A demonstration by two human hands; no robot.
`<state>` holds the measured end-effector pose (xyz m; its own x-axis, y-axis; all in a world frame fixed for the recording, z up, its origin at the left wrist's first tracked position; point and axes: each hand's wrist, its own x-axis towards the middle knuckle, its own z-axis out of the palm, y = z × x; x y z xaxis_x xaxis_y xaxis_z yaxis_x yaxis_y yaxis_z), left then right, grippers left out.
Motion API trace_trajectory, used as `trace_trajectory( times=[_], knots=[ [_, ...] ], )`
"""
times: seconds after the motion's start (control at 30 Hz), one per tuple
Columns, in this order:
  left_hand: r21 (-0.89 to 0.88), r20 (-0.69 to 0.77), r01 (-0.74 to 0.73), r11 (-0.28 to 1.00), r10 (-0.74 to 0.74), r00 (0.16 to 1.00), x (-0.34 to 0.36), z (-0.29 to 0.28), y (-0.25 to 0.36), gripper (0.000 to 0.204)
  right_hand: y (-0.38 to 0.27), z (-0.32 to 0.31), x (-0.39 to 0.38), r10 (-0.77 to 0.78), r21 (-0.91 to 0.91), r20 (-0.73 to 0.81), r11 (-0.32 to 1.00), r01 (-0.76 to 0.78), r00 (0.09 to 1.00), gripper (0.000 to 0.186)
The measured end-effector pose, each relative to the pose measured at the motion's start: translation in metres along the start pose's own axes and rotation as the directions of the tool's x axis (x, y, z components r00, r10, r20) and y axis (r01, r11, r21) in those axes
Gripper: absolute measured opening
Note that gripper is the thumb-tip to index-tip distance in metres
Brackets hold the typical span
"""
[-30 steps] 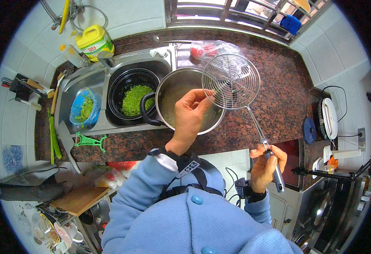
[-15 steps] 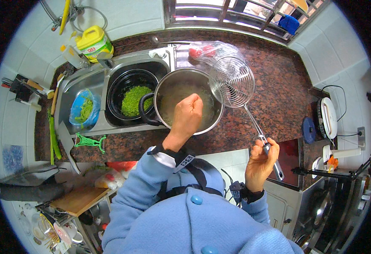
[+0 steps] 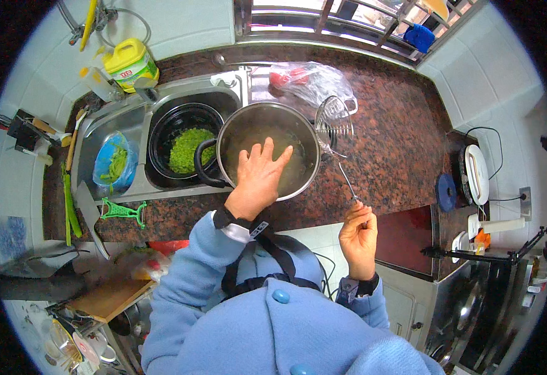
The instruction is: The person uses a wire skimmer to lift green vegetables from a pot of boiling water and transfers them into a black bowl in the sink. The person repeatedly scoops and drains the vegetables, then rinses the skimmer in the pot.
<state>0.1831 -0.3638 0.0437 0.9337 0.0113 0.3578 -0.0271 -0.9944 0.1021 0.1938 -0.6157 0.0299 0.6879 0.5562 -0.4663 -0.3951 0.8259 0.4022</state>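
A large steel pot (image 3: 267,111) with black handles stands on the counter beside the sink, murky liquid inside it. Over its opening my left hand (image 3: 258,175) is held with fingers spread, holding nothing. My right hand (image 3: 359,240) pinches the handle of a wire skimmer (image 3: 334,122) just right of the pot. The skimmer's round basket is tilted on edge near the pot's right rim; whether it touches the rim I cannot tell. Left of the pot, a black bowl (image 3: 189,114) in the sink holds chopped green pieces (image 3: 189,150).
The steel sink (image 3: 95,134) also holds a blue bag (image 3: 129,169) with greens. A knife (image 3: 92,219), green peeler (image 3: 123,211) and green stalks (image 3: 70,212) lie at the counter's left. Behind are a yellow jug (image 3: 129,65) and a clear plastic bag (image 3: 320,81). A blue lid (image 3: 446,192) stands right.
My left hand has gone from closed to spread fingers over the pot. My right hand has shifted left, and the skimmer's basket has turned from face-up to edge-on.
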Motion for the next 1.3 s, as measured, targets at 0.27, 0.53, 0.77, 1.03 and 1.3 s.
trace_trajectory(
  times=[0.27,0.53,0.77,1.03,1.3],
  knots=[
    [-0.887,-0.063,0.131,0.443,-0.397,0.916,0.027,-0.027,0.008,0.010,0.006,0.000,0.003,0.104,0.167,-0.030,0.981,-0.098,0.994,0.019],
    [-0.969,-0.007,0.122,0.217,-0.513,0.859,0.030,-0.038,0.016,0.007,0.015,-0.005,0.008,0.146,0.158,-0.039,0.978,-0.138,0.989,0.024],
    [-0.936,-0.085,0.110,0.336,-0.515,0.853,0.031,-0.038,0.027,0.009,0.022,-0.003,0.011,0.180,0.151,-0.054,0.974,-0.170,0.982,0.021],
    [-0.828,-0.282,0.059,0.558,-0.504,0.816,0.032,-0.038,0.033,0.012,0.029,-0.003,0.010,0.142,0.133,-0.059,0.982,-0.133,0.988,0.020],
    [-0.758,-0.337,0.089,0.646,-0.505,0.795,0.031,-0.036,0.037,0.009,0.034,-0.007,0.011,0.109,0.088,-0.063,0.991,-0.103,0.992,0.020]
  ],
)
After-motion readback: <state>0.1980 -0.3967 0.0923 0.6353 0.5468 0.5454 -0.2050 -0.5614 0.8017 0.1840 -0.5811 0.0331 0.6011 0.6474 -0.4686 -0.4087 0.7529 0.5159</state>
